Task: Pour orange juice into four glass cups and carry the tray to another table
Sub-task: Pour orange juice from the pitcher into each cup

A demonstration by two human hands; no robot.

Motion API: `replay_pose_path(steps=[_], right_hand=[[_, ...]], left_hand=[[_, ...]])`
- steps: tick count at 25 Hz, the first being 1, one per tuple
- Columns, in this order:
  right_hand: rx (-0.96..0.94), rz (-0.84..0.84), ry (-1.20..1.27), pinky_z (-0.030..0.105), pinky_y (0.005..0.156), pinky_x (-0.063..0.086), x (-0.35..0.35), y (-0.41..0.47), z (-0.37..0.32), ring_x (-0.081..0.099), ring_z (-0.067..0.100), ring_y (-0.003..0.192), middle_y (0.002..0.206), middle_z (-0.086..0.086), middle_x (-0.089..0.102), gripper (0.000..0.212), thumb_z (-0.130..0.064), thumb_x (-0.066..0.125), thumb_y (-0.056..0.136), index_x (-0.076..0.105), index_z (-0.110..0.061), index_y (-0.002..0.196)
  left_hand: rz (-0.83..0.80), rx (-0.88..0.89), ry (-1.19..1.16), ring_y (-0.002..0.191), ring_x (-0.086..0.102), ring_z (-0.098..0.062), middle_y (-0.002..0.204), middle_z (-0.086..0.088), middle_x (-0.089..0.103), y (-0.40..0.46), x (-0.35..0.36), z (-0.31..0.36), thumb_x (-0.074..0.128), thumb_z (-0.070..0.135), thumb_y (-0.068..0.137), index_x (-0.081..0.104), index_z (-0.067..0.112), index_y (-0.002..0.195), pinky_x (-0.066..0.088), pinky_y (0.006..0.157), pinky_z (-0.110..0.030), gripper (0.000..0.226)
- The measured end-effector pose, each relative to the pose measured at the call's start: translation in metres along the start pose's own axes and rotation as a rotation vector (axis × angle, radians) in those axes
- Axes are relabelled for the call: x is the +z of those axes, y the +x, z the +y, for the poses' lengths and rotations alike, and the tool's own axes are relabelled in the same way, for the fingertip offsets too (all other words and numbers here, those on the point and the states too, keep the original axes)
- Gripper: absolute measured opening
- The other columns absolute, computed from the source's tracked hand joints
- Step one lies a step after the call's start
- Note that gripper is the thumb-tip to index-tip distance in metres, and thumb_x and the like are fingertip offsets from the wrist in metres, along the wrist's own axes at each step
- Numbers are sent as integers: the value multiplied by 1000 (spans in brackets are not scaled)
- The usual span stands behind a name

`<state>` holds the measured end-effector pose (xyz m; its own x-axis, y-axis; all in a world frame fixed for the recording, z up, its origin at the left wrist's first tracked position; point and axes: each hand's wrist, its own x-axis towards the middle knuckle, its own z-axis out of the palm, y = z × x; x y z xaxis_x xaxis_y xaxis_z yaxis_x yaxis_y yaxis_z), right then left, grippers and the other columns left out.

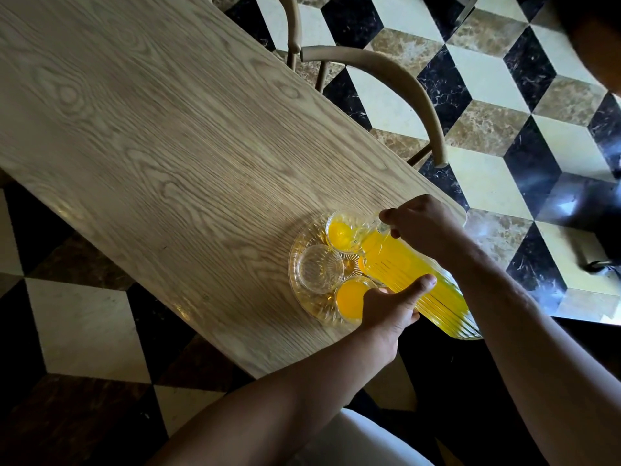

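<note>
We see the right hand (421, 227) in the right centre of the frame, fingers curled around the top of a ribbed glass pitcher (420, 280), seemingly at its handle, though the handle itself is mostly hidden by the hand. The left hand (391, 309) comes in from the lower middle and braces the pitcher's body from the near side, thumb stretched along the ribbed glass and the other fingers tucked underneath, out of our sight. The pitcher is tilted steeply, its mouth toward the upper left, and it is largely full of orange juice (400, 260).

Below the spout stands a glass cup (341, 232) with juice in its bottom; we cannot make out a stream clearly. Just left of the left hand is a second cup (351, 302) holding juice nearly to the rim. To the left, between these two, we see an empty cup (319, 269). A fourth cup is mostly covered by the pitcher, and we cannot tell its fill.

All cups stand on a round cut-glass tray (297, 280), which rests near the lower right corner of a long wooden table (134, 129). A curved wooden chair (396, 79) sits at the table's upper right edge, on a floor (487, 79) of black, cream and brown tiles.
</note>
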<state>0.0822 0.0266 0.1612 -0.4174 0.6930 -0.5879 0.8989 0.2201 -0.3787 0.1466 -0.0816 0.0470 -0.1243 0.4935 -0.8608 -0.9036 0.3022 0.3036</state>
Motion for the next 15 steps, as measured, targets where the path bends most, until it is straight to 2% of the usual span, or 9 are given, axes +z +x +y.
replay_pose_path(steps=[3, 9, 12, 15], right_hand=[[-6, -1, -5, 29, 54, 36, 2, 2, 1, 52, 18, 57, 57, 0, 59, 42, -33, 66, 93, 62, -15, 55], [-6, 2, -13, 28, 55, 35, 3, 3, -1, 51, 15, 57, 59, -1, 59, 40, -35, 65, 94, 66, -9, 63], [-14, 15, -8, 28, 56, 35, 4, 5, 0, 51, 19, 61, 61, 3, 59, 41, -35, 65, 93, 71, 1, 75], [-13, 22, -10, 28, 56, 35, 5, 6, 0, 51, 18, 57, 56, 1, 57, 41, -35, 65, 93, 71, 1, 74]], left_hand=[[5, -1, 7, 76, 53, -22, 79, -7, 44, 0, 0, -1, 100, 63, 20, 51, 12, 88, 63, 86, -48, 98], [15, 5, -14, 82, 62, -25, 86, -9, 52, -1, 1, 1, 98, 65, 17, 61, 7, 95, 65, 73, -36, 104], [1, 2, -35, 82, 63, -24, 86, -10, 52, -3, 2, 3, 98, 65, 14, 59, 7, 93, 65, 77, -38, 106], [-9, 4, -52, 82, 62, -23, 86, -10, 52, -4, 3, 4, 97, 64, 11, 57, 7, 90, 64, 83, -43, 106]])
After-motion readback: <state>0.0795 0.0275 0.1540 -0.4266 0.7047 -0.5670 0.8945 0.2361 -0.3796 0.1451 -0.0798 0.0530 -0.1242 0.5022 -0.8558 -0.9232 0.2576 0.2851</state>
